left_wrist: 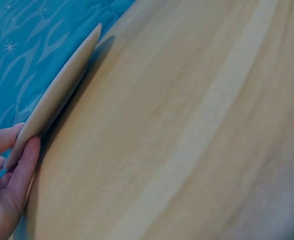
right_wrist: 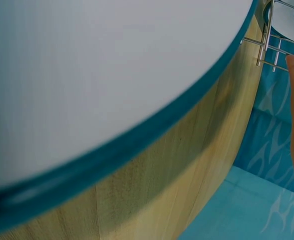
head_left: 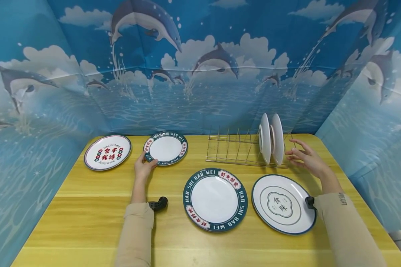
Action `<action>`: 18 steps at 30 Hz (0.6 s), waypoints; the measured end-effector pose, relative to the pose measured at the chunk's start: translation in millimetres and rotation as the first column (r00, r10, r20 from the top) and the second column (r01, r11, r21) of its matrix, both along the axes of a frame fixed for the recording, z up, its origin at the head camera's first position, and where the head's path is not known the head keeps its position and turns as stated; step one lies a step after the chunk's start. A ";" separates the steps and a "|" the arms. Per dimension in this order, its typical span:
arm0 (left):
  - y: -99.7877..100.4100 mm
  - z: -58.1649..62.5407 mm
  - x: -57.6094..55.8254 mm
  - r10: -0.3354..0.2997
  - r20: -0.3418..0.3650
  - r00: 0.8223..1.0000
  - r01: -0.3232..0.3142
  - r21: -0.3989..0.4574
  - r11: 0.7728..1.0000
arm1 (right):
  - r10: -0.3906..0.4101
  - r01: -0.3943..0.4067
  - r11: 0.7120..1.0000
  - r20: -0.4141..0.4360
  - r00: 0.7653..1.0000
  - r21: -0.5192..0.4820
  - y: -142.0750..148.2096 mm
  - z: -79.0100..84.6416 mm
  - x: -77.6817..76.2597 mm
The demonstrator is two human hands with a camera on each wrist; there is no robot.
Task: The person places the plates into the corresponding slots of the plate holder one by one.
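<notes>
My left hand (head_left: 143,170) pinches the lower left rim of a small white plate (head_left: 167,147) with a dark green lettered border. In the left wrist view, thumb and fingers (left_wrist: 30,155) grip the edge of this plate (left_wrist: 61,90), which is tilted with a shadow beneath. At the right end of a wire dish rack (head_left: 246,164), my right hand (head_left: 307,159) has its fingers spread and slightly bent beside two white plates (head_left: 278,139) standing upright in the slots. The right wrist view shows the fingertips (right_wrist: 293,62) close by the rack's wires (right_wrist: 269,25).
A larger green-bordered plate (head_left: 214,200) lies front centre. Right of it lies a white plate (head_left: 280,222) with a blue rim, under my right wrist. Another plate (head_left: 100,144) with red characters lies far left on the wooden table (head_left: 87,215). A dolphin-print curtain (head_left: 187,107) encloses the table.
</notes>
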State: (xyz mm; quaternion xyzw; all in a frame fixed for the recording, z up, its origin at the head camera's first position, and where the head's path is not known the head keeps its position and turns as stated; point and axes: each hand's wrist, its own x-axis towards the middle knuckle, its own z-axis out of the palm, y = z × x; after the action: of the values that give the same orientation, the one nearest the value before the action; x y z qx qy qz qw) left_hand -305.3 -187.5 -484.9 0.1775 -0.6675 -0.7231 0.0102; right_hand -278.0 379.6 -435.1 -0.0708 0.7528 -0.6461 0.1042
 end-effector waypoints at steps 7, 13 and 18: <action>-1.0 13.6 11.8 -0.029 -0.003 1.000 0.029 0.147 0.989 | -0.010 0.010 1.000 0.001 1.000 0.002 0.5 -1.0 -0.5; -3.0 18.2 16.7 -0.088 -0.025 0.996 0.091 0.290 0.953 | -0.016 0.016 1.000 0.000 1.000 0.016 0.3 -0.9 -0.4; -0.8 18.0 15.1 -0.100 -0.090 0.991 0.125 0.354 0.927 | -0.017 0.017 0.999 -0.005 1.000 0.047 1.2 -1.1 -0.4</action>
State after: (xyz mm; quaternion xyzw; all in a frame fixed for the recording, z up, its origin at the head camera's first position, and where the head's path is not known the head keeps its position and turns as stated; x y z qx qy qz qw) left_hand -290.1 -188.2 -466.9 0.1123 -0.5324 -0.8380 -0.0405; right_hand -278.3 380.8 -436.3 -0.0635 0.7685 -0.6290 0.0985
